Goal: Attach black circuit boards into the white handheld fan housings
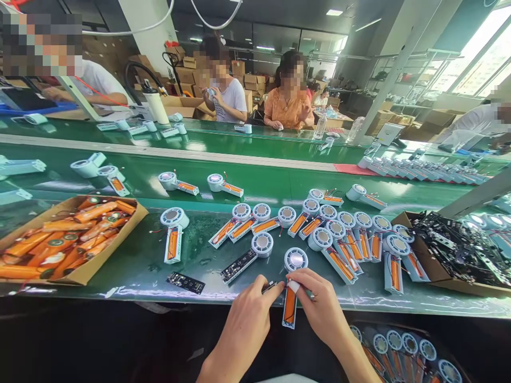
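Both hands meet over a light-blue fan unit with a round head and an orange battery in its handle, at the bench's front edge. My left hand is closed on a small dark circuit board, just left of the unit. My right hand pinches at the top of the handle, by a small white piece; whether it grips that piece or thin wires is hard to make out. Left of them lie a fan unit with a black board on its handle and a loose black board.
Several fan units crowd the bench to the right. A carton of orange batteries stands left, a carton of black boards right. More units lie on the green conveyor. People sit beyond it. Further units sit below the bench edge.
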Action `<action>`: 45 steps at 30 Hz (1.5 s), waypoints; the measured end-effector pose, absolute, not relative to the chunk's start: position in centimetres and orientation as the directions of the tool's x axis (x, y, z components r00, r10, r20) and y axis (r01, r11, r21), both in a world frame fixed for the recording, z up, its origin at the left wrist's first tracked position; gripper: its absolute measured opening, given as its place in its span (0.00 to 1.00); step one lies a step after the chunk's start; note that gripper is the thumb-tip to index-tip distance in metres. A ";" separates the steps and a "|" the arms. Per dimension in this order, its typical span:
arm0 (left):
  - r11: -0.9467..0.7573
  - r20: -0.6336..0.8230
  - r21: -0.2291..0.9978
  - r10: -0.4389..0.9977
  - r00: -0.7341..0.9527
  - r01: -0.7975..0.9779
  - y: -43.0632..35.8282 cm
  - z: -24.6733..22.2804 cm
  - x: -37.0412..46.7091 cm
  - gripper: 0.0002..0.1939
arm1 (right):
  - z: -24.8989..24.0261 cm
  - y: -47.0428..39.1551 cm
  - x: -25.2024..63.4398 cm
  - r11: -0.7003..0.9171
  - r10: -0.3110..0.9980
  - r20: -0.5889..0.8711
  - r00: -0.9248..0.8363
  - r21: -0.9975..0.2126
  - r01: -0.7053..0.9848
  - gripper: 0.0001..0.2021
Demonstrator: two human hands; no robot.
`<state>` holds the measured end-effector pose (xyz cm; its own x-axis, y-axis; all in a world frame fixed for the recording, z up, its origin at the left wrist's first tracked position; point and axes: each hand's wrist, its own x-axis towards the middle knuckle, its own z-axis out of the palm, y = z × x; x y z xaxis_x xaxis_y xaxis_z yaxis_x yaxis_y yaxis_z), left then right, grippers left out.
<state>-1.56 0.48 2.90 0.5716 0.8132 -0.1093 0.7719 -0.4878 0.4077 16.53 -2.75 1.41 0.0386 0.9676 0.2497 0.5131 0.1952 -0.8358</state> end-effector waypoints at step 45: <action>-0.265 0.102 0.919 0.874 0.475 0.290 1.2 1.3 -0.8 0.18 | 3.0 -1.3 16.7 0.079 0.996 0.083 -0.019 -0.815 0.573 0.09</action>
<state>-0.84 1.24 1.30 0.4750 0.8740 0.1022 0.2901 -0.2652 0.9195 16.75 -1.33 3.02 -0.0189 0.9963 0.0835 0.5734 0.0792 -0.8154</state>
